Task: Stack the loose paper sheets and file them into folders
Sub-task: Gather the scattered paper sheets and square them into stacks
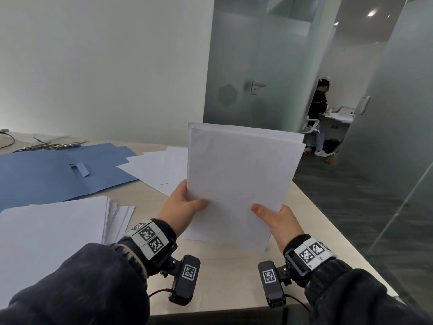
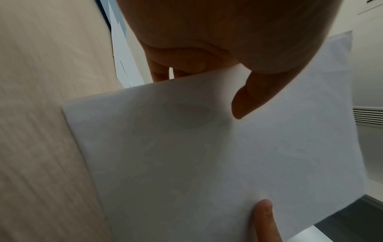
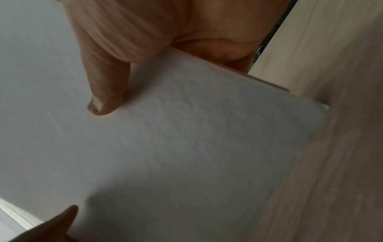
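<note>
Head view: my left hand [image 1: 185, 202] and right hand [image 1: 278, 221] pinch a bundle of white paper sheets [image 1: 241, 181] upright over the pale wooden worktop [image 1: 225, 285], right of the open blue card folder [image 1: 46, 174]. Left wrist: thumb [image 2: 246, 99] clamps paper. Right wrist: same pinching grip; uneven top edges could splay if tapped carelessly.

The upright bundle of white paper sheets [image 1: 239, 184] hides the fingers of both hands; the flat white paper pile [image 1: 51, 231] at 9 o'clock is cut by the edge.
</note>
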`<state>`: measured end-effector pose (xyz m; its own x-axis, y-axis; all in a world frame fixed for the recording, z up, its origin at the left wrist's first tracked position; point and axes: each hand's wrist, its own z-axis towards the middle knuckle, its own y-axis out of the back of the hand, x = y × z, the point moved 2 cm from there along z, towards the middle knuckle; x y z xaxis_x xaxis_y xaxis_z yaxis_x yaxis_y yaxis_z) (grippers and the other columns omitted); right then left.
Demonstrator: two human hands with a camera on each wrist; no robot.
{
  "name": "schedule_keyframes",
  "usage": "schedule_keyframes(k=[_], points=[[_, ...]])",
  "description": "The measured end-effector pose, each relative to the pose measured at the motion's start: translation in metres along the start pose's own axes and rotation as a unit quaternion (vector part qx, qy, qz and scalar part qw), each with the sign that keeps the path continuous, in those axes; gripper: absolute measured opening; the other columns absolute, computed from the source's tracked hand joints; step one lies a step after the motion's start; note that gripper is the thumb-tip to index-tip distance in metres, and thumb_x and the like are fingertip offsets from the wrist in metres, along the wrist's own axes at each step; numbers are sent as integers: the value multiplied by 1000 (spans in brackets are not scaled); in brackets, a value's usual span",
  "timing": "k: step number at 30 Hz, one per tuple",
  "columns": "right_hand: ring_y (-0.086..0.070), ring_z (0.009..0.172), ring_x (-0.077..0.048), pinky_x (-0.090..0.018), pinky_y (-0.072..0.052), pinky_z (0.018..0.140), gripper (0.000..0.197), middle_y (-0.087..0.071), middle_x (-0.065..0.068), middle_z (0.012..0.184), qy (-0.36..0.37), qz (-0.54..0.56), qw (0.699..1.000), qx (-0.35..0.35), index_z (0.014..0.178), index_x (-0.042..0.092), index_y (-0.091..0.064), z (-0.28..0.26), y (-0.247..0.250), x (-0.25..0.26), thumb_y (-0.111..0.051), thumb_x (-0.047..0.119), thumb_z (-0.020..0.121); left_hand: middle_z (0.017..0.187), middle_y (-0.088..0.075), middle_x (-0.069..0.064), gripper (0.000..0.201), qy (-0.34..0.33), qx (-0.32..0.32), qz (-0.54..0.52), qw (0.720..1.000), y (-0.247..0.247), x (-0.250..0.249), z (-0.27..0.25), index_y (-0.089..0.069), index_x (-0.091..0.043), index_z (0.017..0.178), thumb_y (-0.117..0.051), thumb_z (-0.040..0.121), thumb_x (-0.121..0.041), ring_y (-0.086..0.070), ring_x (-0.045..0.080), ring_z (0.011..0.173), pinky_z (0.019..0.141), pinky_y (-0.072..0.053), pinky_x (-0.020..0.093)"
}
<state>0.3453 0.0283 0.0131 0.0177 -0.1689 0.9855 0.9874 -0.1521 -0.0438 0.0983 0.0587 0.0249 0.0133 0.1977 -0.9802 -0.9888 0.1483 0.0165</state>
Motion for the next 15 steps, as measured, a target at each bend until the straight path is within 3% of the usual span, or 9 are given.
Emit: schedule_keyframes(k=[5,10,15], points=[[-74,95,-21,-25,-58,73,43,-77,-6,104,54,31,998,-27,114,10,-68,0,0,16,-78,23,74,115,-74,-10,46,-17,-11,-19,1000,0,-9,-1,-60,-26,123,-69,79,-30,-71,11,105,92,-55,37],[-73,102,-21,-37,-56,88,43,-76,-4,110,63,17,997,-51,120,14,-65,1,-5,19,-79,19,80,117,-74,-13,44,-9,-1,-5,1000,-5,-5,-2,-61,-32,125,-66,82,-32,-70,9,109,95,-53,34],[-71,105,-19,-36,-55,91,33,-75,-1,112,58,-23,997,-37,123,17,-63,0,-10,14,-70,9,91,105,-78,-3,22,26,-36,-13,999,5,-4,-2,-71,-23,112,-63,96,-10,-73,25,103,92,-56,40]])
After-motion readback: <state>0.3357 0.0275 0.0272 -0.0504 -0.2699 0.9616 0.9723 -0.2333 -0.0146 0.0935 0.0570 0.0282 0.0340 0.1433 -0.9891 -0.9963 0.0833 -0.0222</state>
